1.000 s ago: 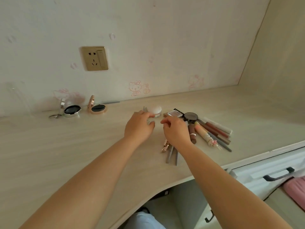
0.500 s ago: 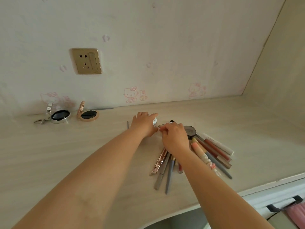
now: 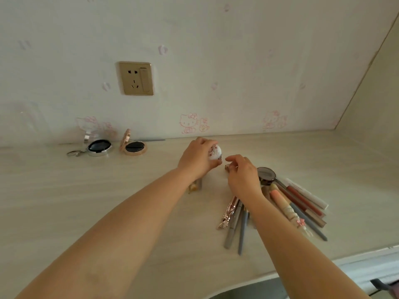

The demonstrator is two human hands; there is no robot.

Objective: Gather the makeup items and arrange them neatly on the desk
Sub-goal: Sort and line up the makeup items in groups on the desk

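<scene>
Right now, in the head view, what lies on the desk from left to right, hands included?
Silver compact → rose-gold compact → left hand gripping a small white printed jar → right hand → round dark-lidded pot → red-brown lip pencil at the fan's right side.

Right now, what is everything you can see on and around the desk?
Small round jar: one, white with pink print, in the left hand.
Compacts: two, open, silver and rose gold, by the wall at left.
Pencils and tubes: a fanned bunch, grey, brown, red, white, right of the right hand.
Round dark-lidded pot: one, at the fan's top.
Grey pencils: a few, beside a rose-gold stick, under the right forearm.
Socket: one, gold, on the wall.
Desk: pale wood.
Left hand: grips the jar.
Right hand: fingers curled; held item unclear.
</scene>
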